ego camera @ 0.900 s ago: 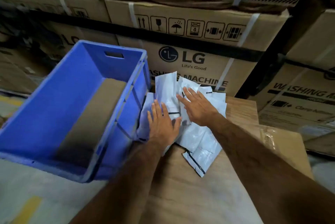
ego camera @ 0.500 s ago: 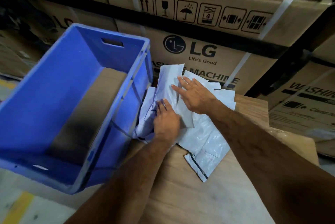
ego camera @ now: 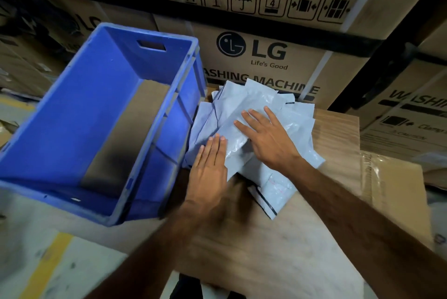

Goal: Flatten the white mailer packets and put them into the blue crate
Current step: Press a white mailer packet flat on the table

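Head view: white packets (ego camera: 261, 114) heaped on wooden table (ego camera: 278, 250), just beside blue crate (ego camera: 72, 129). Left hand (ego camera: 210, 168) and right hand (ego camera: 268, 139) press flat, fingers straight, nothing gripped. Packets likely light, limp, slippery — best pinched at edge.

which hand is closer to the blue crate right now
Left. The left hand lies flat on the pile of white mailer packets right beside the blue crate. The right hand presses on the same pile farther from the crate.

One blue crate (ego camera: 72, 134) — two hands (ego camera: 210, 165) — several overlapping mailers (ego camera: 254, 105).
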Motion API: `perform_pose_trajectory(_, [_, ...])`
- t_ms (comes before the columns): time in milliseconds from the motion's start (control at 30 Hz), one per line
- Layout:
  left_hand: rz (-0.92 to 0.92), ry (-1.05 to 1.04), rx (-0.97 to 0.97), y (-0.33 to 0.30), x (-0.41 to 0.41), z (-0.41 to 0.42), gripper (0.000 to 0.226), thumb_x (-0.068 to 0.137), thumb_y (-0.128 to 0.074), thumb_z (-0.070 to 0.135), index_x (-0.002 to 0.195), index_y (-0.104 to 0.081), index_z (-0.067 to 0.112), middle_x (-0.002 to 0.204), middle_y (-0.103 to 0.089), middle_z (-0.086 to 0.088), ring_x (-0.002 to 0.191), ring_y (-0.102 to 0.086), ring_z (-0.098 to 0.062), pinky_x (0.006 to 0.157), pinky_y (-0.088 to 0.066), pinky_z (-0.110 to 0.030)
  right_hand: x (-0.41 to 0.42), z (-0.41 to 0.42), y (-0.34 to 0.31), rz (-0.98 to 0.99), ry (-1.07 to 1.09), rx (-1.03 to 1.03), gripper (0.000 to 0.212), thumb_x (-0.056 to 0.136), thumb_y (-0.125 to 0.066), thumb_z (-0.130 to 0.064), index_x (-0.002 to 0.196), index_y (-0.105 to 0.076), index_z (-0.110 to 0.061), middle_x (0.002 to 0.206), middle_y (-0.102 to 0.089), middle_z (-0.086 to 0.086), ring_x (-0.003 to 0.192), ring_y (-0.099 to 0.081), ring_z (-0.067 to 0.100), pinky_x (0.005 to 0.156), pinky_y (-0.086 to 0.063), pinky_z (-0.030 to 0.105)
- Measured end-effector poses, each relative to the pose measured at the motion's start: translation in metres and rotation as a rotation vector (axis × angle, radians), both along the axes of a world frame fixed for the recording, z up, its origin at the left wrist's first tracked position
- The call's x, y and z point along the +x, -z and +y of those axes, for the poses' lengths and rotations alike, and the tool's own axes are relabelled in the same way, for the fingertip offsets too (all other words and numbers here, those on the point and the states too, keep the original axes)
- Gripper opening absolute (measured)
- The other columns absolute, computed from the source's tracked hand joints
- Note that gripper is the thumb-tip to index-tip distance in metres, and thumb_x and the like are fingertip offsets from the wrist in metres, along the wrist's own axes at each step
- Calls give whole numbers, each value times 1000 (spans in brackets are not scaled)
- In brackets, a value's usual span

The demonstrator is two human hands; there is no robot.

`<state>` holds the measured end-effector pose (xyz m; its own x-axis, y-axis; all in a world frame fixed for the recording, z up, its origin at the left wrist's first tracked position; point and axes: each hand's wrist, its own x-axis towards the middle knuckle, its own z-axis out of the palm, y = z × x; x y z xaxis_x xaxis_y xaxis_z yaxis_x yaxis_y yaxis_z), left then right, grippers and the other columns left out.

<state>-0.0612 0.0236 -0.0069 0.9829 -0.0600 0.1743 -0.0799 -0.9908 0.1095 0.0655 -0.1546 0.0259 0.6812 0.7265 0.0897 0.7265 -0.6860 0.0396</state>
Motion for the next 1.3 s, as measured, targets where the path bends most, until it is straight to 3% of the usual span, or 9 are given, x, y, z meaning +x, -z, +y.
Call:
perform_pose_trajectory(133, [-51, 128, 52, 2, -45, -3, 59, 97, -34, 12, 155, -34, 3, 163, -32, -15, 151, -30, -29, 121, -28, -47, -79, -36, 7, -19, 91, 191, 58, 93, -37, -12, 150, -49, -15, 156, -45, 15, 145, -40, 34, 123, -18, 57])
perform_pose_trajectory(233, [-59, 230, 84, 14, -86, -6, 58, 99, -30, 11, 157, -32, 9, 164, -29, -11, 152, -27, -29, 122, -29, -48, -152, -55, 22, -8, 168, 287, 53, 97, -48, -13, 150, -49, -15, 158, -41, 13, 147, -38, 32, 122, -21, 56])
perform_pose_trajectory(333, [14, 342, 122, 34, -127, -5, 57, 101, -22, 10, 157, -33, 12, 165, -29, -9, 152, -27, -30, 121, -28, -46, -224, -66, 47, 89, 241, 276, 67, 87, -47, -6, 154, -44, -15, 161, -36, 14, 150, -33, 32, 122, -22, 57])
perform_pose_trajectory(533, [260, 520, 174, 78, -185, 1, 68, 87, -34, 5, 154, -36, 8, 161, -35, -14, 147, -36, -36, 119, -25, -44, -319, -66, 111, 363, 367, 216, 69, 86, -37, -9, 155, -40, -14, 162, -32, 17, 150, -32, 35, 121, -24, 55])
perform_pose_trajectory(700, [428, 486, 143, 95, -208, 9, 78, 87, -57, 21, 159, -29, 11, 166, -21, -16, 153, -25, -33, 124, -19, -44, -344, -59, 138, 467, 395, 270, 76, 86, -54, -16, 159, -31, -13, 168, -13, 18, 157, -9, 31, 123, -18, 57])
perform_pose_trajectory(800, [392, 406, 54, 86, -213, -3, 73, 97, -44, 35, 161, -22, 8, 168, -11, -20, 156, -12, -32, 126, -15, -48, -343, -54, 134, 455, 444, 385, 71, 92, -46, -24, 160, -28, -14, 169, -13, 15, 157, -6, 28, 126, -10, 53])
perform_pose_trajectory(900, [385, 343, 19, 89, -199, -26, 68, 102, -34, 35, 160, -19, 4, 167, -8, -24, 156, -8, -35, 124, -17, -53, -330, -46, 136, 415, 512, 406, 68, 97, -45, -25, 161, -25, -15, 169, -13, 16, 158, -4, 26, 127, -6, 50])
perform_pose_trajectory(1067, [442, 253, 3, 116, -184, -37, 67, 104, -28, 41, 162, -16, 11, 169, -8, -19, 156, -9, -33, 124, -18, -51, -317, -46, 160, 377, 527, 316, 61, 102, -41, -28, 160, -28, -13, 168, -14, 19, 157, -7, 31, 124, -12, 56])
perform_pose_trajectory(1300, [400, 315, 12, 131, -179, -31, 67, 103, -26, 43, 162, -18, 12, 168, -10, -18, 156, -10, -34, 125, -15, -51, -318, -41, 176, 314, 540, 280, 63, 101, -42, -31, 160, -29, -11, 167, -17, 20, 156, -12, 32, 125, -14, 54])
